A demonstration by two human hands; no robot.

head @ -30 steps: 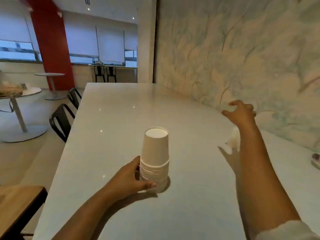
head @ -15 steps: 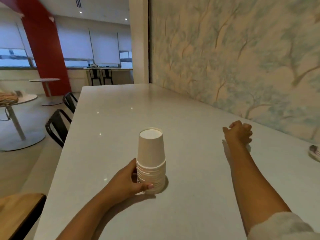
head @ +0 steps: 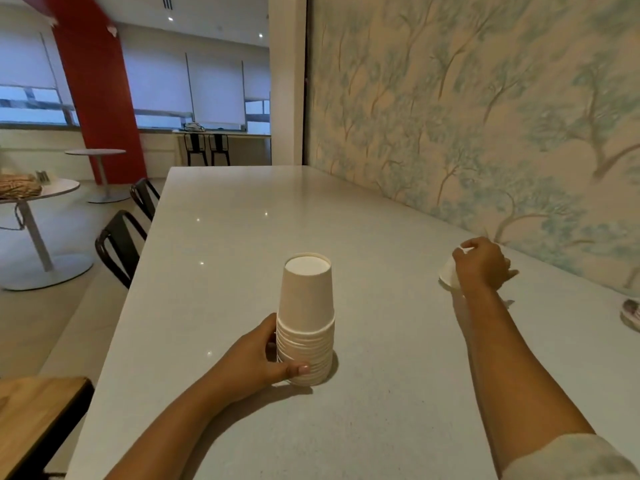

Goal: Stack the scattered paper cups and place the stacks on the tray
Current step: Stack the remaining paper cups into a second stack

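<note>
A stack of white paper cups (head: 306, 317) stands upside down on the long white table (head: 381, 410), near its middle. My left hand (head: 258, 362) grips the lower rims of that stack from the left. Out to the right, close to the wall, my right hand (head: 483, 265) is closed over a single white paper cup (head: 448, 273). That cup is tilted with its mouth toward the left and down, and my fingers hide most of it. No tray is in view.
A wall with tree-pattern wallpaper (head: 485, 133) runs along the table's right side. A small object (head: 632, 313) lies at the right edge of the view. Black chairs (head: 121, 244) stand along the table's left edge, and a wooden surface (head: 31, 410) sits at lower left.
My right hand came down from the wall onto the single cup, closed on it, and tilted it up off the table. My left hand kept its hold on the stack.
</note>
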